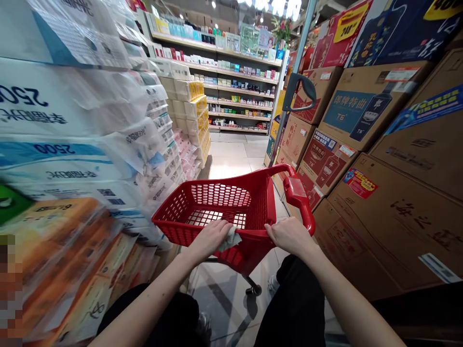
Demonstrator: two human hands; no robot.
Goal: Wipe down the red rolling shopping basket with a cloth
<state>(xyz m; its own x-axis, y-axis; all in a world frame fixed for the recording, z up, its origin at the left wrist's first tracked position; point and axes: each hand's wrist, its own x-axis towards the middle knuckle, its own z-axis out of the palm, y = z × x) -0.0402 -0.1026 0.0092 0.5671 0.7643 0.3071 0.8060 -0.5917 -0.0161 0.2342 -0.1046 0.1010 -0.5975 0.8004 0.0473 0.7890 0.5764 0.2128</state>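
Observation:
A red plastic shopping basket cart (188,207) stands on its wheels in front of me in a shop aisle, and nothing shows inside it. My left hand (210,237) presses a crumpled white cloth (230,239) against the near rim, fingers curled over it. My right hand (287,235) grips the rim beside the red handle (298,195), fingers wrapped round the edge. I am crouched low, with my knees in dark trousers on either side.
Stacked packs of tissue paper (72,120) wall the left side. Brown cardboard cartons (390,193) are piled on the right, with a grey metal pole (298,72) rising beside them. Stocked shelves (231,82) stand at the far end of the tiled floor (231,154).

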